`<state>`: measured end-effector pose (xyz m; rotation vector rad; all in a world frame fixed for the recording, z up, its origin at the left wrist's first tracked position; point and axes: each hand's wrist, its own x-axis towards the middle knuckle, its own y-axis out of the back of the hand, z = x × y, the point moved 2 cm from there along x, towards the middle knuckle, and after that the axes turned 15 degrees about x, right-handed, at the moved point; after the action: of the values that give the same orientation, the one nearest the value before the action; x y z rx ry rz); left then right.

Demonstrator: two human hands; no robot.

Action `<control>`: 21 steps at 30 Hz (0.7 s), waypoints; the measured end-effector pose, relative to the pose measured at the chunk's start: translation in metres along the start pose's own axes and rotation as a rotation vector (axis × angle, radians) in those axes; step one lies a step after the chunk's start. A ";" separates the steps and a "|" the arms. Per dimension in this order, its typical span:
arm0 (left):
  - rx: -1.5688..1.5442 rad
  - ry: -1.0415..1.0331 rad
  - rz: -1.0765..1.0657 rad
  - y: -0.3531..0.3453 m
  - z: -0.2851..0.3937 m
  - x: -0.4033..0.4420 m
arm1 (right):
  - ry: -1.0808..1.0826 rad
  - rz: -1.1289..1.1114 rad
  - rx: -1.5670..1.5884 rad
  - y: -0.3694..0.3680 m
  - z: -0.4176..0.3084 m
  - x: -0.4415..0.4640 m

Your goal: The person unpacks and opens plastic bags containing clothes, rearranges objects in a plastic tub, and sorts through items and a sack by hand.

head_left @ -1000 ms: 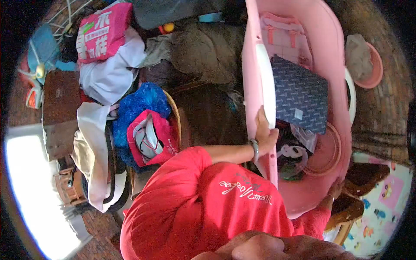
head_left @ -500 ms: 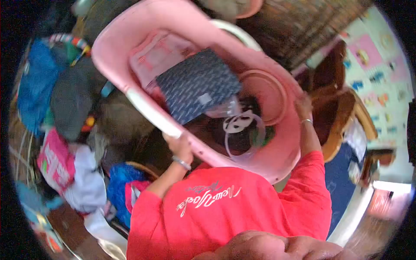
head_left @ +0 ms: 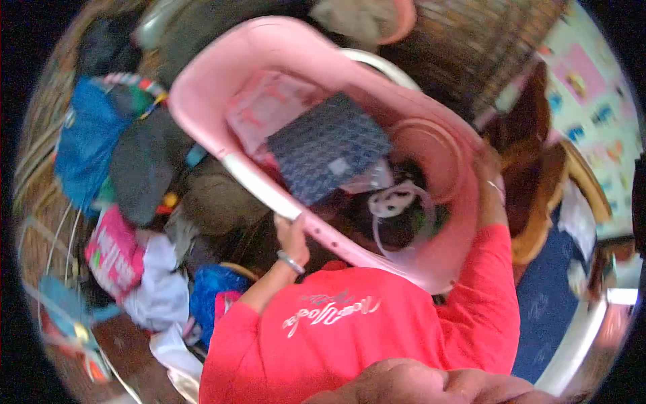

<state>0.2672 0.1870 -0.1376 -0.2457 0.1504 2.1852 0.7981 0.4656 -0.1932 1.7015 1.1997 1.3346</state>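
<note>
Although the view has swung round within the last second, the tub (head_left: pixel 276 47) lies much as before beside the chair (head_left: pixel 548 172); judged a camera turn, load undisturbed. Left hand (head_left: pixel 291 240): fingers curled on left rim. Right hand (head_left: pixel 487 172): against right rim, blurred, grip cannot be told. Tub pink, slanting far-left; basin (head_left: pixel 431 158) near, blue box (head_left: pixel 330 145) mid, pink bag (head_left: pixel 272 111) far.

Right hand (head_left: pixel 489 174) blurred, pattern on dark blue item (head_left: pixel 326 145) indistinct, pink basin (head_left: pixel 404 20) cropped by top edge.
</note>
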 end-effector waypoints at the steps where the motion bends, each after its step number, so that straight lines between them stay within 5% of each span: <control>1: -0.011 0.018 -0.004 0.007 -0.009 0.007 | -0.308 -0.350 -0.054 0.041 -0.044 0.010; 2: -0.019 0.003 0.013 0.011 -0.013 0.017 | -0.249 -0.169 0.011 0.033 -0.042 0.004; 3: -0.060 0.007 0.027 0.012 -0.004 0.023 | -0.142 -0.182 0.007 0.031 -0.030 0.001; 4: -0.075 0.043 0.039 0.011 0.000 0.030 | -0.350 -0.262 -0.099 0.066 -0.077 -0.004; 8: -0.168 0.082 0.183 -0.008 0.002 0.035 | -0.217 -0.152 -0.260 0.039 -0.046 -0.011; 10: -0.101 0.143 0.160 -0.008 0.007 0.035 | 0.040 0.000 -0.250 0.022 -0.011 -0.020; 12: -0.035 0.114 0.184 -0.008 0.004 0.036 | -0.147 -0.313 0.068 0.010 0.020 0.014; 13: -0.036 0.083 0.183 -0.008 0.001 0.036 | -0.119 -0.298 0.069 0.012 -0.008 0.021; 15: -0.007 0.055 0.156 -0.006 0.003 0.036 | 0.223 0.128 0.061 0.032 -0.098 0.010; 16: 0.031 0.061 0.126 -0.004 0.007 0.032 | 0.248 0.122 0.054 0.076 -0.196 -0.012; 18: 0.145 0.095 0.030 -0.002 -0.014 0.037 | 0.096 -0.322 0.792 0.152 -0.435 -0.065; 19: 0.146 0.114 0.008 0.013 0.034 0.025 | 0.761 -0.227 0.629 0.049 -0.417 -0.052; 20: 0.052 -0.045 0.016 0.016 0.025 0.029 | 0.933 -0.310 0.547 0.040 -0.478 -0.072; 21: 0.015 0.028 -0.085 0.025 0.030 0.027 | 0.920 -0.462 0.604 0.045 -0.539 -0.094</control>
<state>0.2274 0.1998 -0.1138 -0.2699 0.1689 2.0959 0.2852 0.3400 -0.0441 0.9765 2.5383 1.5767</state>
